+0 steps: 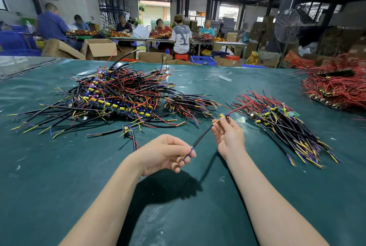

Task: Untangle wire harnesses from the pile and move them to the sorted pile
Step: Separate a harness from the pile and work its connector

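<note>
- Pinching one harness point(202, 136) at both ends, left hand point(168, 154) and right hand point(229, 138), we hold it above the counter point(79, 166).
- Its red lead point(237, 109) runs toward the sorted pile point(283, 122); tugging may snag there.

Work surface: one broad table point(39, 166) covered in a dark green sheet, wrinkled and marked with small white flecks. A large tangled pile point(111, 97) of black, red, yellow and blue harnesses lies left of centre, and a smaller bundle point(188, 105) touches its right edge. The sorted pile point(281, 124) lies to the right, its leads roughly parallel. A heap of red wires point(336, 87) sits at the far right. One loose harness point(128, 132) lies just in front of the tangled pile. A white scrap point(225, 78) lies toward the back, and a clear plastic sheet point(25, 65) covers the back left corner.
</note>
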Tool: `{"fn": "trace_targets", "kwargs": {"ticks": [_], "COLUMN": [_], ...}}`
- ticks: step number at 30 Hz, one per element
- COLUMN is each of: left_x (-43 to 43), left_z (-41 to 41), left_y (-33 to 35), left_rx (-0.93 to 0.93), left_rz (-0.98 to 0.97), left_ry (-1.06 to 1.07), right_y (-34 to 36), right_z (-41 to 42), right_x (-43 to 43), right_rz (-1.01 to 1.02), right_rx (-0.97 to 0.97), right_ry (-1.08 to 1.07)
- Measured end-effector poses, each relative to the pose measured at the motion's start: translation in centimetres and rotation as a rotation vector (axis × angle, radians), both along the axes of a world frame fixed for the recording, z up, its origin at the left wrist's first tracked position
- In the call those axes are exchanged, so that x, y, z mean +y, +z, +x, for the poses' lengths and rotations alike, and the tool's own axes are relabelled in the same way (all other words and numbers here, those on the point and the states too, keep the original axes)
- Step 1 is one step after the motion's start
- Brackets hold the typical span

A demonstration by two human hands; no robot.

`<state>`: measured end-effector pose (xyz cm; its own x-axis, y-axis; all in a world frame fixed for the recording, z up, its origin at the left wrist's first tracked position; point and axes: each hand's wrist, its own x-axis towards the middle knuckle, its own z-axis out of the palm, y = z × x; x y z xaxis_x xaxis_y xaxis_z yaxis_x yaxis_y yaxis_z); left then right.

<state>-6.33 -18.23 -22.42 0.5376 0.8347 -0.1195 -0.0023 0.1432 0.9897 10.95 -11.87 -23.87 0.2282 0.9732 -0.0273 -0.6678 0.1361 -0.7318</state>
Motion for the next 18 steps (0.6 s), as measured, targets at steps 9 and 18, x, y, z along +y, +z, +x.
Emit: {"fn": "trace_targets", "kwargs": {"ticks": [9, 18], "left_x": [0.19, -0.27], "left_z": [0.57, 0.64], "left_y": [0.03, 0.32], "left_rx": [-0.095, 0.222], "left_rz": [0.145, 0.197], "left_ry": [0.199, 0.107], "right_y": [-0.13, -0.40], "right_z": [-0.18, 0.19], "right_x": [0.15, 0.29], "right_rz": [-0.045, -0.081], "right_rx": [0.126, 0.138], "right_ry": [-0.028, -0.058]}}
